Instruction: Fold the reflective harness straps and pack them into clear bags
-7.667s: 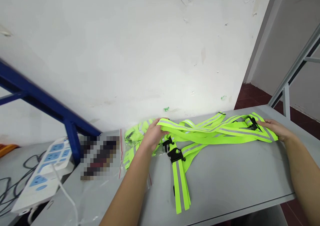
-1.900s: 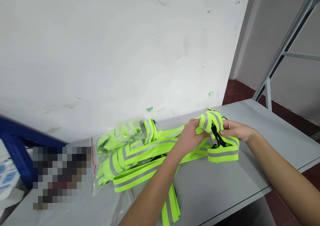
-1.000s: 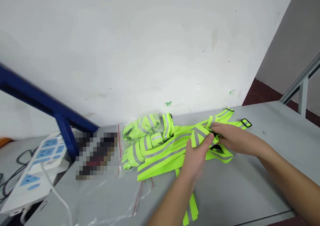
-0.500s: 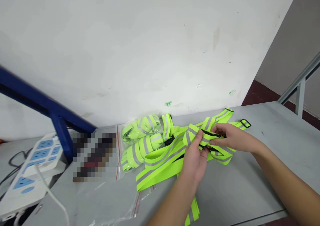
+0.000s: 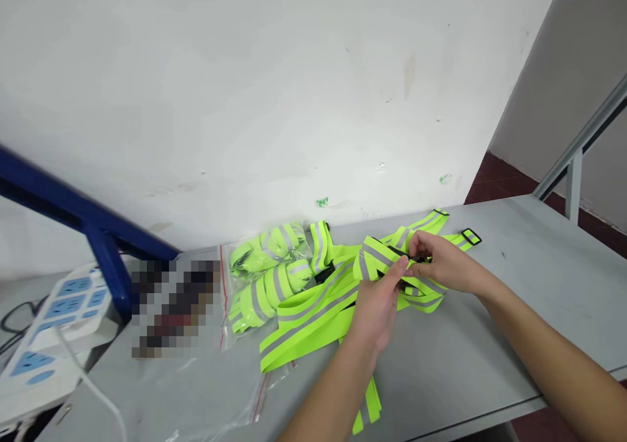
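Observation:
A bundle of yellow-green straps (image 5: 313,318) with grey reflective stripes lies loosely on the grey table, its front end hanging towards the near edge. My left hand (image 5: 377,301) grips a folded part of it, thumb on top. Just to the right, my right hand (image 5: 434,259) pinches a black piece at the same folded part. A black buckle (image 5: 471,236) rests at the far right end of the straps. Two rolled strap bundles in clear bags, one behind (image 5: 269,249) and one in front (image 5: 269,295), lie left of the loose straps.
Empty clear bags (image 5: 210,396) lie at the front left. A white power strip (image 5: 59,337) with blue sockets and cables stands at the far left beside a blue metal frame (image 5: 105,259). A white wall (image 5: 294,102) rises behind the table (image 5: 470,363).
The view has shifted slightly. My right hand has closed its fingers at the black piece, and my left thumb has moved to the right along the folded strap.

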`<action>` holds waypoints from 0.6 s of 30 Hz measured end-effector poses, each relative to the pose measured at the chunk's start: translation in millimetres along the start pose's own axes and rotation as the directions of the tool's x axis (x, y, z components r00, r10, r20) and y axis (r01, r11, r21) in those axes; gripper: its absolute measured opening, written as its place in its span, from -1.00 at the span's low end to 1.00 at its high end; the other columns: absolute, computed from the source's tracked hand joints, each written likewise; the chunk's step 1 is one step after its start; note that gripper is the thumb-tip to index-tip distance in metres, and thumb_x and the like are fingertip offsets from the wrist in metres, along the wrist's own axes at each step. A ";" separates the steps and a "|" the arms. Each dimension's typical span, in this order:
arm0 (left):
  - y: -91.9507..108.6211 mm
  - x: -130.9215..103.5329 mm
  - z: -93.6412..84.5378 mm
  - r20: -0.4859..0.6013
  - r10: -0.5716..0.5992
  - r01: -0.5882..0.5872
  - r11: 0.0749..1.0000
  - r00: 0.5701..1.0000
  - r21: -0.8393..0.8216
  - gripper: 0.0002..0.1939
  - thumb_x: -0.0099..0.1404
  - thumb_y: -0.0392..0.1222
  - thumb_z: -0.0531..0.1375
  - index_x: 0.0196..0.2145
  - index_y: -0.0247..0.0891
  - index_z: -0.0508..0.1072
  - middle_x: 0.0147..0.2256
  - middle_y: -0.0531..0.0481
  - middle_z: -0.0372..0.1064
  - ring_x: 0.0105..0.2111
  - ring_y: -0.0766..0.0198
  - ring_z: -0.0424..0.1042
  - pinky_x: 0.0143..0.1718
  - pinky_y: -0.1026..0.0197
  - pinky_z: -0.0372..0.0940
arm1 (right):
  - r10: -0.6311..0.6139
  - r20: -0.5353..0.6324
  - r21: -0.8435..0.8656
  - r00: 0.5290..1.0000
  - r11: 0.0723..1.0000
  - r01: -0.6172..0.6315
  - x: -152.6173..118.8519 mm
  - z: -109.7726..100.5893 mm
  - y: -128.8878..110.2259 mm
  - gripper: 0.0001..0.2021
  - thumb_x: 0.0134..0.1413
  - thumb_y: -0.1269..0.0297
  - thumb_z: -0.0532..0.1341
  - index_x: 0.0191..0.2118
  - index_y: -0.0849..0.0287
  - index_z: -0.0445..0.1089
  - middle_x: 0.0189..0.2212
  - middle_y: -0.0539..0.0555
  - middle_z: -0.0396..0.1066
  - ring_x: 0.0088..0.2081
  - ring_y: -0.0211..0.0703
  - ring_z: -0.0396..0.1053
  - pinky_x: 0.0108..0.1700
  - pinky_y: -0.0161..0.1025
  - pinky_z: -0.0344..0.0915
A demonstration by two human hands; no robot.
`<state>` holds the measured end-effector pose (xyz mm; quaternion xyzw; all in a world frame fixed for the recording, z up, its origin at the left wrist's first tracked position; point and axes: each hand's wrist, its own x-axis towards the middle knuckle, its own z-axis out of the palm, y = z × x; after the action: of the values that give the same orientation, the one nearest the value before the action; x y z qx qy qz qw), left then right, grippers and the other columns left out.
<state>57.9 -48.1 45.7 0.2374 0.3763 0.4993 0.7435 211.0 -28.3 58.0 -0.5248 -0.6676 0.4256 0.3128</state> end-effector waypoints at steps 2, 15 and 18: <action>0.6 0.4 0.5 -0.076 0.002 0.001 0.999 0.997 0.033 -0.52 -0.04 -0.17 0.45 -0.12 -0.25 0.53 -0.15 -0.09 0.53 -0.14 0.12 0.49 -0.18 0.17 0.33 | 0.001 0.007 0.013 1.000 1.000 -0.001 0.3 2.6 0.8 -0.72 -0.11 0.21 0.32 -0.39 0.10 0.16 -0.48 -0.10 0.19 -0.43 -0.26 0.14 -0.42 -0.31 0.11; 15.9 -14.4 5.1 -0.157 0.039 -0.023 0.995 0.987 0.102 -0.51 -0.04 -0.13 0.45 -0.12 -0.18 0.53 -0.07 -0.07 0.50 0.01 0.08 0.41 -0.08 0.16 0.30 | -0.015 -0.147 -0.176 0.989 0.984 -0.011 -14.5 11.4 -18.7 -0.66 -0.08 0.20 0.29 -0.20 0.00 0.15 -0.36 -0.07 0.32 -0.42 -0.21 0.19 -0.41 -0.27 0.15; 18.5 -16.2 4.6 -0.125 -0.046 0.055 0.996 0.991 0.068 -0.52 -0.02 -0.11 0.44 -0.11 -0.14 0.52 -0.02 -0.05 0.46 -0.04 0.11 0.42 -0.22 0.21 0.34 | 0.001 -0.180 -0.202 0.984 0.979 -0.038 -15.4 11.4 -20.6 -0.63 -0.10 0.21 0.31 -0.17 -0.01 0.16 -0.36 -0.07 0.33 -0.41 -0.21 0.22 -0.41 -0.27 0.16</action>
<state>47.6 -55.7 67.3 0.2229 0.4448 0.4803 0.7223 196.1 -47.8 71.8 -0.5966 -0.6720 0.3089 0.3115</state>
